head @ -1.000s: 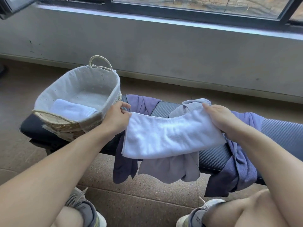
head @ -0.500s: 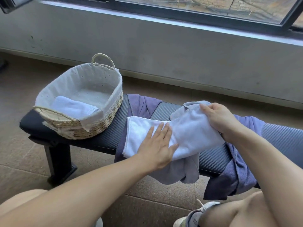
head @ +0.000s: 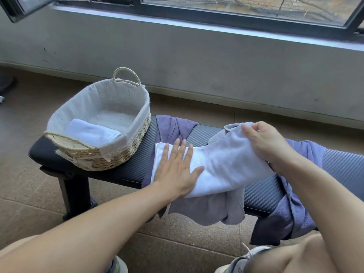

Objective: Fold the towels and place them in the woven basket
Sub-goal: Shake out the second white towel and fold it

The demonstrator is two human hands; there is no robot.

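Starting nearest the camera: bare knees and a pair of sneakers at the bottom edge, so the person sits right up against the worktop, which is why both arms reach it easily.

Left hand lies flat on the white towel, fingers straight and spread, gripping nothing. Looks like it's pinning the left half down so the cloth won't slide while the other end gets moved. Right hand has its fingers curled over the towel's right end, pinching it and holding it raised off the worktop, probably ready to bring it across for the next fold. So the fold is mid-way, I'd say.

Under the white towel there's a grey towel drooping over the near edge, plus a purple towel poking out at the left-back and another bluish-purple towel hanging off the right. Those seem to be the unfolded pile waiting their turn, used as a soft base for now.

Further left on the worktop sits the woven basket with its cloth liner, just beside the pile so drop-off is a short reach. One folded towel already lies in its near end.

Beyond is the tiled floor, a grey wall and the window frame.
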